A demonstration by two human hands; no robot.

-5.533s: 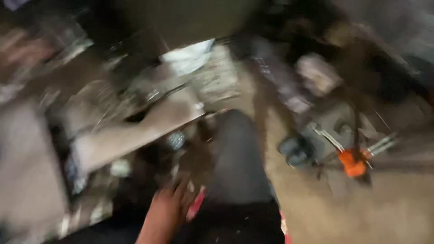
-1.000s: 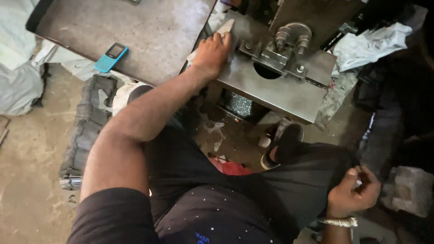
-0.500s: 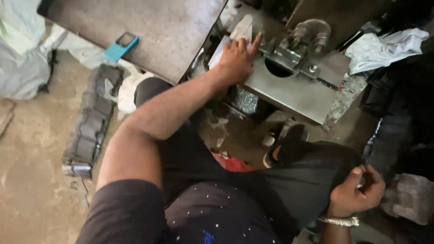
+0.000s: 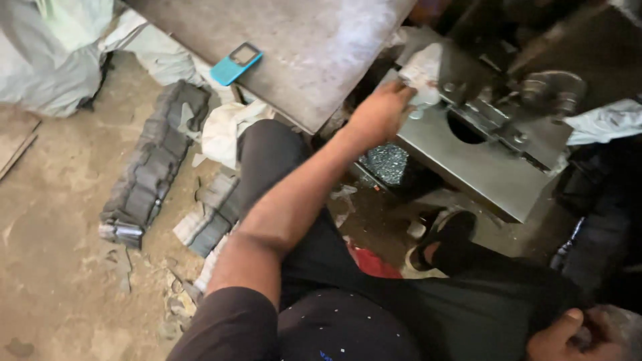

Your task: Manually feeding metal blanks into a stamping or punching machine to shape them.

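My left hand (image 4: 380, 112) reaches forward to a grey steel machine plate (image 4: 468, 167) with a round hole (image 4: 466, 127). Its curled fingers press on a crumpled white rag (image 4: 421, 67) lying at the plate's near-left corner. Behind the hole sits a bolted metal fitting (image 4: 545, 90). My right hand (image 4: 567, 336) rests low at the bottom right on my dark-trousered knee. It is closed in a fist with the thumb up, partly cut off by the frame edge, and anything inside it is hidden.
A small blue phone (image 4: 235, 63) lies on a rusty metal sheet (image 4: 314, 40). Dark ribbed rubber strips (image 4: 152, 167) and white cloth (image 4: 224, 130) lie on the dirt floor at left. Metal shavings (image 4: 388, 164) glitter under the plate. My sandalled foot (image 4: 447, 234) is below it.
My view has shifted left and closer. My left hand has gone from spread fingers on the plate edge to curled fingers on the white rag. My right hand has stayed on the knee.
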